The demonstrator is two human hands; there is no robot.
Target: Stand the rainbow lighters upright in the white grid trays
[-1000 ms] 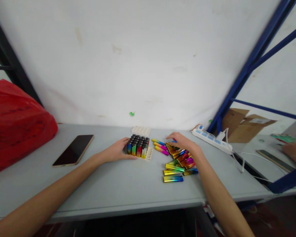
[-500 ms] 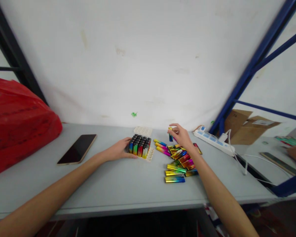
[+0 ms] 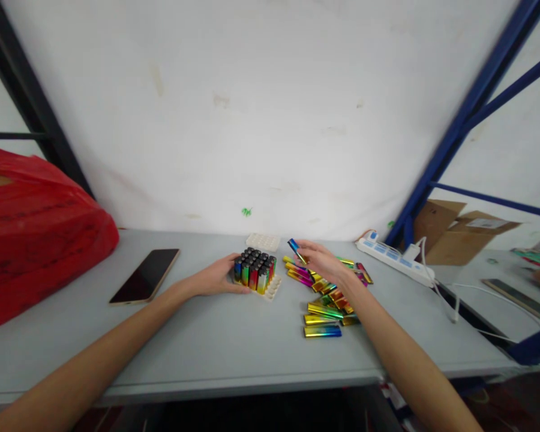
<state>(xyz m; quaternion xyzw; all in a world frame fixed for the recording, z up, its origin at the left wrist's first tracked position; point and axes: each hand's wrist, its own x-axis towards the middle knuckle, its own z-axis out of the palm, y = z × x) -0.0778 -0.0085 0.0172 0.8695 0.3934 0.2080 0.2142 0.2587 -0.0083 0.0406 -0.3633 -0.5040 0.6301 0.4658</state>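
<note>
Grey desk (image 3: 198, 342), room along front edge (image 3: 252, 384).
My left hand (image 3: 216, 276) cups tray (image 3: 274, 287) of lighters (image 3: 254, 273); right hand (image 3: 321, 261) pinches one tilted lighter (image 3: 296, 249).

Wall (image 3: 279, 138): white, scuffed, behind the fingers (image 3: 309, 245) of both hands; bears a green mark (image 3: 246, 212). Tabletop (image 3: 252, 345): grey, beneath the fingers. Frame (image 3: 447, 150): blue, right of them. Post (image 3: 41, 117): black, slanting, far left of them. Underside space (image 3: 261, 414): dark, nearer than the fingers. Light: soft.
</note>
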